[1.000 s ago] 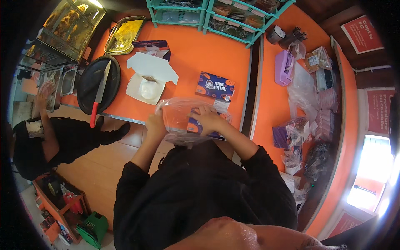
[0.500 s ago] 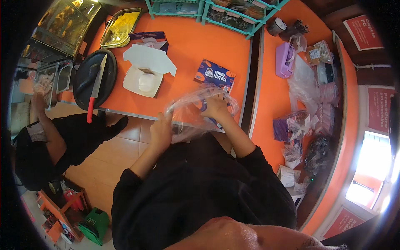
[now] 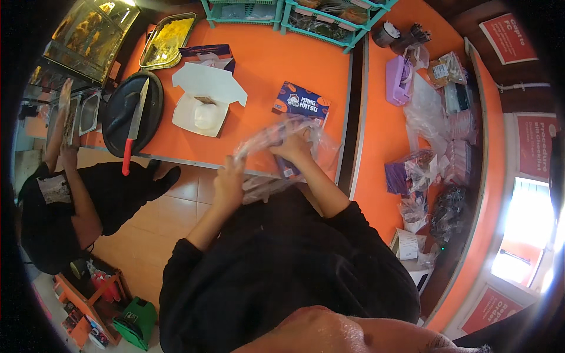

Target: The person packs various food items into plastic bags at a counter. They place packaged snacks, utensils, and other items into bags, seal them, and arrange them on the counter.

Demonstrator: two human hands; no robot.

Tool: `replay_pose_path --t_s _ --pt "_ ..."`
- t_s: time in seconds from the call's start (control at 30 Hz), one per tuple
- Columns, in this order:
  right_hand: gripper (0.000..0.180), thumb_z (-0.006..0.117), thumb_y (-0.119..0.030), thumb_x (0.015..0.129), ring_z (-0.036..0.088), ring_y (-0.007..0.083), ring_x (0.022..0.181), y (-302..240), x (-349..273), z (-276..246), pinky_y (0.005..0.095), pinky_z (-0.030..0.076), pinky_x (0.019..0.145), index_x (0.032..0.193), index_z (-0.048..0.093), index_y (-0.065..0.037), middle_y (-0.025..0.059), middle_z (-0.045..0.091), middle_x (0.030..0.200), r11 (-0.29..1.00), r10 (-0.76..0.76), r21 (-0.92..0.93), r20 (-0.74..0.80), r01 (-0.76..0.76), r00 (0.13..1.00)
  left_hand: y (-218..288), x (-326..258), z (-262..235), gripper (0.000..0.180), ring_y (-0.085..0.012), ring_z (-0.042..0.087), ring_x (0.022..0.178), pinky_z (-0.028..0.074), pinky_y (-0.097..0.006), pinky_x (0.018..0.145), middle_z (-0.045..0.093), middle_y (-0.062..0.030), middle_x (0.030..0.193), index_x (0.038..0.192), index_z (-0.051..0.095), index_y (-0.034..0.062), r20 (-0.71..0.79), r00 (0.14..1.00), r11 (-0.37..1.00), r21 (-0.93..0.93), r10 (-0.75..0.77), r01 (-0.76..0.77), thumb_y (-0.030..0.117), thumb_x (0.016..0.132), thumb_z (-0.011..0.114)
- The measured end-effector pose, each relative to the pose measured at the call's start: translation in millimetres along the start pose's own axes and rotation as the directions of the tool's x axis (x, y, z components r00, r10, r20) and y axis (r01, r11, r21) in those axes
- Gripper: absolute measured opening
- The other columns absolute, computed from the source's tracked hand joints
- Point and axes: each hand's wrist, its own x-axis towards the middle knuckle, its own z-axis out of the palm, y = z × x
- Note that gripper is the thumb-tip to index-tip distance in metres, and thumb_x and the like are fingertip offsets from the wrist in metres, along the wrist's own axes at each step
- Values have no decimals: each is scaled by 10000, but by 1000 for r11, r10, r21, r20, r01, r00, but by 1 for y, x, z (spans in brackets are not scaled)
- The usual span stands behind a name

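Observation:
A clear plastic bag (image 3: pixel 259 146) hangs at the front edge of the counter, its mouth spread between my two hands. My left hand (image 3: pixel 228 182) is closed, pinching the left side of the bag. Reaching inside it, my right hand (image 3: pixel 294 147) bends its fingers over a dark blue printed box (image 3: pixel 288 169), which shows through the plastic. The bag and the hand hide most of that box. Just beyond lies another blue printed box (image 3: pixel 301 101). Left of it, an open white carton (image 3: pixel 191 117) holds a rounded white item (image 3: pixel 206 116).
A red-handled knife (image 3: pixel 136 123) rests across a black round board (image 3: pixel 118 115), its handle past the counter edge. A tray of yellow food (image 3: pixel 170 41) and teal racks (image 3: pixel 329 29) stand behind. A co-worker (image 3: pixel 65 200) works at left. Packaging (image 3: pixel 429 117) covers the right counter.
My right hand has drawn slightly left and nearer, and the box inside the bag has shifted with it. The co-worker's arms have moved upward at the left.

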Motion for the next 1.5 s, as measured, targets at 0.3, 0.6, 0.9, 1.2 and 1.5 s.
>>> replay_pose_path --t_s 0.3,0.6,0.9,1.2,1.5 --pt "1139 799 -562 603 238 480 1410 -10 -21 -12 714 280 1036 1523 256 -166 260 281 1519 972 149 -199 101 -127 984 -10 5 -13 843 -467 589 1003 519 -505 827 471 -253 1224 1461 363 195 -2 998 935 -351 -61 56 -121 716 598" --pt "651 703 -495 816 595 277 1123 -16 6 -106 469 498 867 1278 576 -54 204 606 1204 996 -3 71 609 -51 793 -7 -14 18 478 -490 474 1231 436 -494 1019 403 -279 1370 1091 670 153 -201 974 764 -611 102 -206 -129 711 599" --pt "1217 873 -441 497 475 445 1240 22 141 -77 614 427 966 1516 215 -347 259 442 1348 867 -132 -436 269 243 954 26 -25 19 441 -484 461 1258 434 -511 1012 331 -322 1457 1097 680 146 -442 882 731 -655 -164 -193 -89 725 648" --pt "1286 870 -370 492 460 435 1263 -22 125 -155 590 428 977 1547 150 -229 272 455 1343 840 -350 -339 258 423 901 13 -38 86 516 -453 492 1206 447 -494 990 375 -309 1417 1320 533 70 -374 896 834 -551 -239 -8 56 823 669" --pt "1175 882 -267 463 454 366 1281 -107 -19 -148 427 366 1086 1467 309 -56 208 453 1372 314 -793 520 604 795 -81 -14 -24 103 987 -466 448 1244 448 -478 1007 312 -295 1411 1520 276 99 -350 893 808 -588 -282 25 200 705 824"
